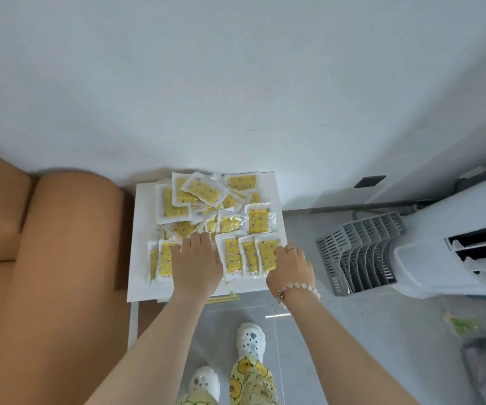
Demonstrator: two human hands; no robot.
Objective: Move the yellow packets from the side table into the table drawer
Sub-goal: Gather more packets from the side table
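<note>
Nearest us, under the table's (143, 258) front edge, a yellow sliver shows; we cannot tell if that is the drawer. We judge the job barely begun, since the yellow packets (215, 206) all lie on the table. Our left grip (196, 264) rests palm-down, fingers fairly straight, on the near-middle packets. Our right grip (290, 268) touches the right edge of a near row of three (250, 255), fingers bent; pinching or not, we cannot tell. Farther on, the heap reaches the wall.

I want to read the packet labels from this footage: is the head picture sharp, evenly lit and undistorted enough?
Head view: the light is soft and even, with no harsh shadows. The yellow packets show a slight sheen, and their print is too blurred to read. Wide-angle bending curves the sofa towards the frame's edge.
</note>
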